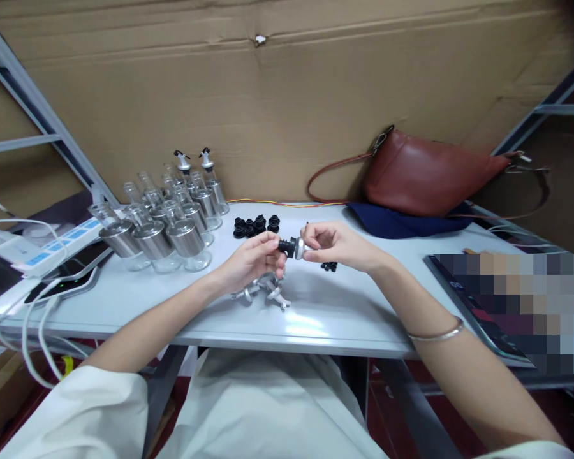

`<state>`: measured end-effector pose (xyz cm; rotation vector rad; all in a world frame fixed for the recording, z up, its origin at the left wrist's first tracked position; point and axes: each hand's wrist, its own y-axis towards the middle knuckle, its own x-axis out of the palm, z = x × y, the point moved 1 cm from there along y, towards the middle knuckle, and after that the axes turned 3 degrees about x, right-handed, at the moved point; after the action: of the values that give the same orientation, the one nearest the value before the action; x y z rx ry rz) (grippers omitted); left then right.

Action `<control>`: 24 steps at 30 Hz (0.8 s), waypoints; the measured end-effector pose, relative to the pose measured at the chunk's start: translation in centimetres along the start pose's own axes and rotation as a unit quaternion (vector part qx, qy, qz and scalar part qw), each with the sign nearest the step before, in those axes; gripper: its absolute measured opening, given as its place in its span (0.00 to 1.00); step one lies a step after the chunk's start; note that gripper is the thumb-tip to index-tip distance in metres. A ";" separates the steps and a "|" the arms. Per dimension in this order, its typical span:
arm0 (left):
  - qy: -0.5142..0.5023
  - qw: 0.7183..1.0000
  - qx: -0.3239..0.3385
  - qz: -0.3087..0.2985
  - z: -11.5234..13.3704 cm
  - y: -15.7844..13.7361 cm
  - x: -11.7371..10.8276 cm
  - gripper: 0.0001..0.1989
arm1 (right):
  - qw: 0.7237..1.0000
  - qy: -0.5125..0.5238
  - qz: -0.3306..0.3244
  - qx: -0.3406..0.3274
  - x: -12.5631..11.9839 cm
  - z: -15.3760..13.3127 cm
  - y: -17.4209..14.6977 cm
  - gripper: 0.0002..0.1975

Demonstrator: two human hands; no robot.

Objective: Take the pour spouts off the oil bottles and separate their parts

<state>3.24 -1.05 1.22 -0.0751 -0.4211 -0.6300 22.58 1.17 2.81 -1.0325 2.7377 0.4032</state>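
Over the middle of the table, my left hand [256, 256] pinches a black ribbed stopper [287, 246]. My right hand [333, 245] grips a silver pourer spout [299, 248], whose round collar meets the stopper end to end. Whether the two are fully joined, I cannot tell. Several loose silver pourer spouts [272, 291] lie below my left hand, partly hidden by it. Behind my hands sits a group of black stoppers [256, 225]. Small black pieces [329, 266] lie on the table under my right hand.
Glass bottles with steel sleeves [186, 237] crowd the left; two at the back carry pourer tops [206, 158]. A power strip [62, 243] with white cables stands farther left. A brown bag [425, 172] rests on dark blue cloth [397, 224]. A cardboard wall [287, 115] rises behind.
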 end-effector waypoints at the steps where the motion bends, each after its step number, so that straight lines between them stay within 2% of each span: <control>1: 0.002 1.000 0.002 -0.001 0.0 0.0 0.0 0.19 | 1.000 -0.001 0.002 0.003 0.0 0.0 0.0 0.19; 7: 0.009 1.000 0.018 0.006 -0.3 0.1 0.0 0.19 | 1.000 -0.003 0.003 0.009 0.2 -0.1 0.1 0.19; 20: 0.035 0.999 0.015 -0.028 -0.2 -0.1 -0.3 0.19 | 1.000 0.013 -0.014 0.018 0.2 0.1 -0.1 0.19; 24: 0.068 0.996 0.052 -0.011 0.2 0.0 -0.3 0.19 | 0.999 0.023 0.026 0.023 0.2 -0.1 0.0 0.17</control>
<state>2.94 -0.84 1.31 0.0717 -0.3220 -0.6293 22.39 1.00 2.81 -0.9731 2.8044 0.3262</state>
